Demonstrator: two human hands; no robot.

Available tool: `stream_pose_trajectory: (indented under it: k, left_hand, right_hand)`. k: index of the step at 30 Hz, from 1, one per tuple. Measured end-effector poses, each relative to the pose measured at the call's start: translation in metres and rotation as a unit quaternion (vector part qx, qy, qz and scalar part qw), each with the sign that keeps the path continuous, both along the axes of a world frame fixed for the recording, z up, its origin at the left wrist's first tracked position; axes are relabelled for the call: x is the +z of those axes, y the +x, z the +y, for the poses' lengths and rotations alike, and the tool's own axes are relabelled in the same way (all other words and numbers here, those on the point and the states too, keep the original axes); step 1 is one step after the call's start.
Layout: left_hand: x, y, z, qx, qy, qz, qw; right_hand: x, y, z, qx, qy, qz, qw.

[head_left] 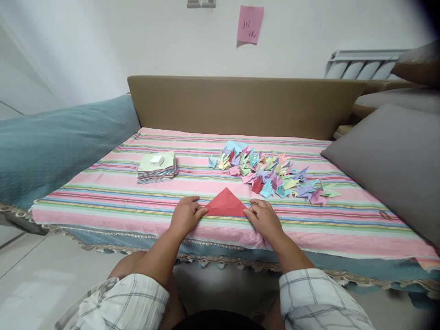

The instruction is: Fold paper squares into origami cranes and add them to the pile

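A red sheet of paper (226, 202), folded into a triangle, lies on the striped cloth with its peak pointing away from me. My left hand (186, 214) pinches its left corner between thumb and fingers. At the right corner, my right hand (265, 219) grips the paper the same way. Beyond it, to the right, spreads a heap of folded paper cranes (264, 174) in many colours. A stack of square paper sheets (158, 173) sits to the left, with a small white block (156, 160) on top.
The striped cloth (103, 192) covers a sofa seat with a brown backrest (240, 105). A blue armrest (68, 133) stands at the left and a grey cushion (392, 160) leans at the right. A pink note (250, 24) is stuck on the wall.
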State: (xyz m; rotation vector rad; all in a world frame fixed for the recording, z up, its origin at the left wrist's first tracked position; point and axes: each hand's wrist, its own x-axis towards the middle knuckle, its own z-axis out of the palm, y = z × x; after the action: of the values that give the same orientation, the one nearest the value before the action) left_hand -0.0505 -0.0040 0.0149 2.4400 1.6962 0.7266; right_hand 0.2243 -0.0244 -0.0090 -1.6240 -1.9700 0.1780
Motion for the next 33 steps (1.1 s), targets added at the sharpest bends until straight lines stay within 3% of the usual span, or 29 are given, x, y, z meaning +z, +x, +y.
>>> stream_pose_trajectory:
  k: [5,9,12,14,17,22,26,28,31,33]
  left_hand:
    - [0.001,0.000,0.001,0.007,0.014,0.013,1.000]
    - [0.000,0.008,-0.004,0.024,0.090,0.053,0.994]
    - [-0.006,0.025,-0.015,-0.040,0.148,0.109,0.982]
    - [-0.013,0.040,-0.026,-0.135,0.150,0.142,0.969]
    - [-0.024,0.060,-0.042,-0.203,0.131,0.178,0.954]
    - [-0.035,0.072,-0.056,-0.186,0.085,0.222,0.953]
    - [-0.036,0.070,-0.056,-0.187,0.071,0.228,0.953]
    - [-0.036,0.070,-0.056,-0.189,0.070,0.224,0.954]
    - [-0.036,0.070,-0.055,-0.194,0.075,0.208,0.956]
    - [-0.035,0.070,-0.055,-0.194,0.077,0.195,0.958]
  right_hand:
    - [0.003,-0.005,-0.003,-0.014,-0.011,0.001,1.000]
    - [0.005,-0.006,-0.004,-0.019,-0.014,0.002,1.000]
    - [0.005,-0.005,-0.003,-0.016,-0.010,0.000,1.000]
    - [0.004,-0.005,-0.003,-0.014,-0.004,-0.002,1.000]
    - [0.003,-0.005,-0.004,-0.011,0.002,-0.008,1.000]
    - [0.000,-0.003,-0.002,-0.008,0.010,-0.009,1.000]
    - [0.004,-0.008,-0.009,-0.006,0.082,0.016,0.997]
    - [0.007,-0.017,-0.019,0.038,0.119,0.028,0.992]
    - [0.006,-0.036,-0.038,0.180,0.102,0.005,0.978]
    - [0.000,-0.046,-0.048,0.213,0.107,-0.025,0.971]
